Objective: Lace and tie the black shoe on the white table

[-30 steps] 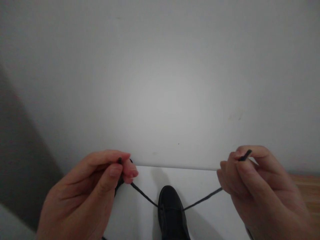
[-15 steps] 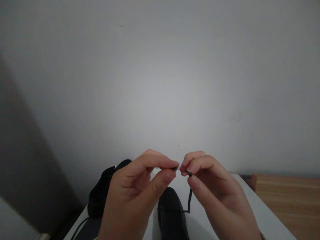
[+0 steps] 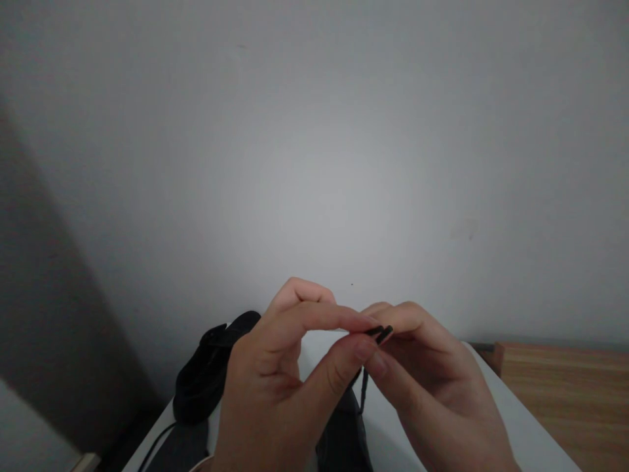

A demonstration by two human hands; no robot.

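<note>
My left hand [image 3: 289, 373] is closed in a pinch, thumb against index finger, on a black shoelace [image 3: 386, 334]. Close against it, my right hand [image 3: 437, 393] also pinches the lace between thumb and fingers. Two short dark lace ends stick out side by side where the fingertips meet. From there a strand hangs down to a black shoe [image 3: 344, 439] directly below, partly covered by my left hand. A second black shoe [image 3: 196, 390] lies to the left, behind my left wrist.
Both shoes are on a white tabletop [image 3: 393, 442] against a pale wall [image 3: 314, 164]. A wood-grain surface [image 3: 565, 400] is at the right. At the lower left, a thin dark cord [image 3: 156, 446] runs beside a dark grey item [image 3: 181, 449].
My left hand has moved right until its fingertips meet those of my right hand. The two lace ends, apart before, now lie together.
</note>
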